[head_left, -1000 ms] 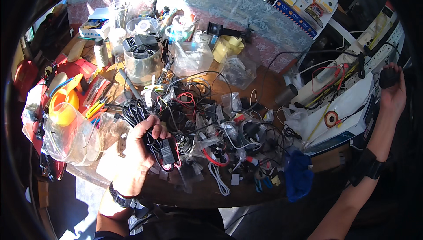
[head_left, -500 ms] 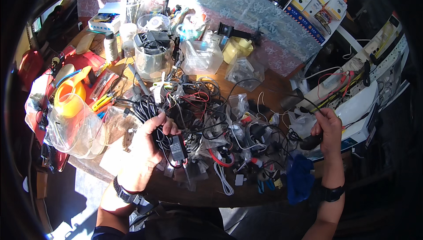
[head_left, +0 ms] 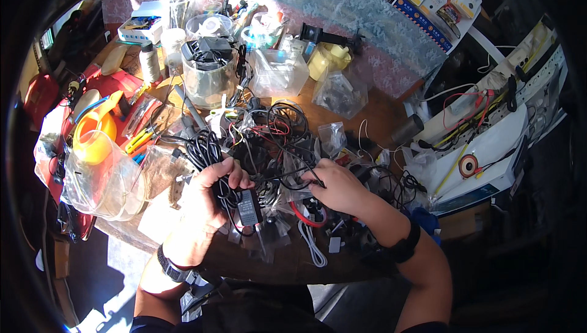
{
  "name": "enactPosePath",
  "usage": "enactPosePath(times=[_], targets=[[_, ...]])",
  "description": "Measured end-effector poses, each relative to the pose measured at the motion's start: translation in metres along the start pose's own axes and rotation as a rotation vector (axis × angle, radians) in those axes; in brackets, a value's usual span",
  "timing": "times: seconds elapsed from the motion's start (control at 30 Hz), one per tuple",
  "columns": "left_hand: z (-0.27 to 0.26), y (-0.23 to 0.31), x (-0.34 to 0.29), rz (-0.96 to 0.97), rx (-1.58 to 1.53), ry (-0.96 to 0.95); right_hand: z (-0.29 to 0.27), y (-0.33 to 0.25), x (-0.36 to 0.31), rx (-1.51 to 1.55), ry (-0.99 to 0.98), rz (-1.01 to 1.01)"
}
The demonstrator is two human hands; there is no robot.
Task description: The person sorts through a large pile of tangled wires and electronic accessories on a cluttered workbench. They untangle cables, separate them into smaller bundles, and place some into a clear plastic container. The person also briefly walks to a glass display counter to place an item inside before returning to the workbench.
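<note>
My left hand point(head_left: 211, 193) is closed around a coiled bundle of black cable point(head_left: 205, 150). Against its fingers hangs a small black power adapter point(head_left: 249, 209) with a pale label. My right hand point(head_left: 339, 187) pinches a black cable at the middle of the table, to the right of the left hand. A stretch of that cable runs leftward to the bundle. Under and around both hands lies a tangled heap of cables and clear plastic bags point(head_left: 333, 137). A white coiled cable point(head_left: 312, 244) and a red ring-shaped piece point(head_left: 306, 215) lie just below the right hand.
A clear tub of black adapters point(head_left: 209, 79), a clear square box point(head_left: 278, 73) and a yellow container point(head_left: 330, 61) stand at the back. To the left are an orange funnel-like piece point(head_left: 95, 134) and a large clear container point(head_left: 101, 177). A white box point(head_left: 489, 156) sits right.
My right hand has come from the far right to the middle, close to the left hand, bringing the cable with it. My left hand keeps its hold on the bundle.
</note>
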State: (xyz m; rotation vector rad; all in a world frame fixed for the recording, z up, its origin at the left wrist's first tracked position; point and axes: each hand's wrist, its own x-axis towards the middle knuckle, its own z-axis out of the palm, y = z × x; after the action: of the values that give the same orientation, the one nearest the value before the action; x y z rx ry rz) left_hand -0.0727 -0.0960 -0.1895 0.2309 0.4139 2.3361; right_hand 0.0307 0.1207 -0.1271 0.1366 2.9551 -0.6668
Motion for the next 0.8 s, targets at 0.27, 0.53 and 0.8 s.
enactPosePath(times=[0.27, 0.53, 0.8], targets=[[0.000, -0.003, -0.001, -0.003, 0.010, -0.009, 0.003, 0.015, 0.006, -0.135, -0.138, -0.001], [0.000, -0.005, 0.000, -0.022, -0.005, 0.023, -0.091, 0.002, -0.030, 0.401, 0.330, -0.020], [-0.001, -0.006, 0.001, -0.019, 0.011, 0.026, -0.263, -0.020, -0.101, 0.676, 0.950, -0.190]])
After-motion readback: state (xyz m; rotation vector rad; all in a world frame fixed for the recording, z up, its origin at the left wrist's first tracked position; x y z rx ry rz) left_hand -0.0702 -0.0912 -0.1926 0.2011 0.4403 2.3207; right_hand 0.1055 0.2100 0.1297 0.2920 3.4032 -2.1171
